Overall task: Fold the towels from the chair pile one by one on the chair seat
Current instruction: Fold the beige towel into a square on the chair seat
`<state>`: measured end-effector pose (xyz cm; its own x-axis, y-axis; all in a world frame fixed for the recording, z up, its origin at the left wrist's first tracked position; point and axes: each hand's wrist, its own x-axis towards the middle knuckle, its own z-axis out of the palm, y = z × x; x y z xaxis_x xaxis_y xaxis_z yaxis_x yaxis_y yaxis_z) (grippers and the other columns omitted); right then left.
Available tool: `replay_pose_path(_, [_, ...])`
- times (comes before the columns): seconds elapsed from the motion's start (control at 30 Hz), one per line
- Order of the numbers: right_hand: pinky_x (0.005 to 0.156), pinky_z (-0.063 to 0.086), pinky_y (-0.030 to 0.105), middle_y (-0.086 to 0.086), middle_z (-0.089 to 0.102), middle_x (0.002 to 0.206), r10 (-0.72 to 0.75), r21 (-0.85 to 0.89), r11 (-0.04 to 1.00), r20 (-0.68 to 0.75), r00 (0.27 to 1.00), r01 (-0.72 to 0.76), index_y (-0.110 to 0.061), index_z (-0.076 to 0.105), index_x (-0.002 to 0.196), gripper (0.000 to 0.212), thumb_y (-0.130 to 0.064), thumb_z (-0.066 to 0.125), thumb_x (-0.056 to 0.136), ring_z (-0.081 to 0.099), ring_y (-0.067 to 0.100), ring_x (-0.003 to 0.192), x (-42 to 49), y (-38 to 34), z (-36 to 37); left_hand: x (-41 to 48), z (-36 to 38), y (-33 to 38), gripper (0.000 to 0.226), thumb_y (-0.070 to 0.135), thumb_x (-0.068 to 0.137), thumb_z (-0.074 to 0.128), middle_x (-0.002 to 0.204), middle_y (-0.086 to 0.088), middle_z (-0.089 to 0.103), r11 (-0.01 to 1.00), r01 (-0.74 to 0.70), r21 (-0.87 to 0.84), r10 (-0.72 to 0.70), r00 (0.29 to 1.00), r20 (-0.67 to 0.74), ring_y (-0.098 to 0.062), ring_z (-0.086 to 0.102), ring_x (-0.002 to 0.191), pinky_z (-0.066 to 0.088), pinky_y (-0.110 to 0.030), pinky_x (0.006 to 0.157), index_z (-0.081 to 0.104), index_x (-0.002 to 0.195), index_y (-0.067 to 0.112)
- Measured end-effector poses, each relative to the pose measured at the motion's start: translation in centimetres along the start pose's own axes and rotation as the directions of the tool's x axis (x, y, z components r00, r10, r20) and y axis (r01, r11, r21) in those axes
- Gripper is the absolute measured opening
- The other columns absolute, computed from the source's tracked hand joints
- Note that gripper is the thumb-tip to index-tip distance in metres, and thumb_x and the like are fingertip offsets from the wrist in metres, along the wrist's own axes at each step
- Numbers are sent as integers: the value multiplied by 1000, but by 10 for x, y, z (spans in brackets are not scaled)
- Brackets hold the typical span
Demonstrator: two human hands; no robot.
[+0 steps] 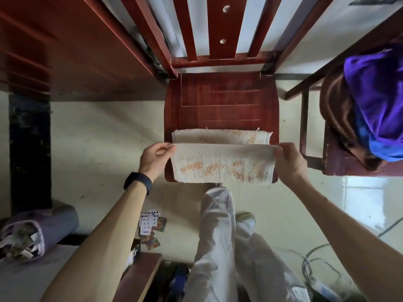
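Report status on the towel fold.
Left hand and right hand pinch towel ends. Fold raised over chair seat. Nothing in the way.

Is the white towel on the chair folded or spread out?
Partly folded: the towel lies doubled on the chair seat; left hand and right hand pinch the nearer layer's ends.

Two bare forearms come in from the bottom edge: left forearm (104, 236) and right forearm (349, 225). A black wristband (138, 182), wide, smooth and matte, wraps the left wrist just behind the left hand (156, 159). The right hand (287, 162) is bare. Trousers (218, 247) are white or very pale grey, loose and creased. Beside them is one pale shoe (246, 219), blurred, details unclear.
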<state>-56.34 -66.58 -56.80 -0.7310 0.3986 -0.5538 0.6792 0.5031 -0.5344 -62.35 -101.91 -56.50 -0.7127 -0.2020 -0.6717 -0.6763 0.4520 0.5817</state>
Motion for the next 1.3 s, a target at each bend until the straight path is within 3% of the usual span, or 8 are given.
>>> replay_pose_path(0.07, [73,43,31,1,65,98,33,9,999,-17,999,-33,-19,61,117,26,-33,47,101,60,26,86,17,-6,7,21,6,2,29,32,87,72,101,-3,72,1000,2,2,-2,1000,-17,-14,67,93,56,-37,91,71,109,13])
replay_pose_path(0.17, [85,49,36,-1,65,99,45,19,999,-40,998,-44,-18,62,117,28,-35,48,101,64,30,93,38,-9,14,45,12,4,32,36,87,72,102,-4,73,1000,-11,17,12,999,-43,-14,68,93,56,-42,91,71,109,13])
replay_pose_path(0.3, [85,52,41,-1,62,97,46,-33,998,-38,998,-48,-15,62,116,29,-35,45,102,64,32,92,59,-9,21,65,20,4,18,39,88,69,92,8,73,995,-32,95,36,998,-45,-11,68,88,57,-38,87,71,99,25])
replay_pose_path(0.43, [77,44,32,1,63,95,32,-67,997,-39,999,-35,-14,63,113,28,-32,45,102,58,24,87,69,-6,28,70,26,3,17,36,91,66,88,11,68,977,-60,207,76,995,-67,-7,63,86,46,-13,73,69,101,22])
replay_pose_path(0.83, [71,31,30,2,57,85,-2,-174,985,-111,994,-18,-10,62,103,23,-22,43,101,47,24,78,77,0,47,79,41,1,26,44,92,60,79,7,64,925,-75,373,157,969,-192,-16,60,76,45,-26,65,66,97,20])
replay_pose_path(1.13, [80,37,37,15,59,106,20,-117,992,-240,971,-49,-11,51,106,25,-34,45,100,54,37,94,64,-3,59,70,47,-5,33,43,96,52,97,2,62,927,-136,350,229,943,-241,-23,63,91,47,-31,69,56,117,18])
replay_pose_path(1.23, [82,36,42,19,52,112,-217,-312,944,-348,912,106,-8,54,119,34,-34,53,98,48,33,98,38,3,69,48,55,-16,44,44,95,49,125,-9,55,759,-301,578,501,837,-222,-26,56,109,50,-38,80,53,129,16])
replay_pose_path(1.3, [88,37,43,17,51,127,-365,-438,867,-235,901,237,-12,55,128,40,-38,50,98,49,33,111,18,9,80,29,70,-28,52,43,94,51,141,-11,47,558,-460,690,644,765,-12,-28,47,126,42,-44,99,52,136,14])
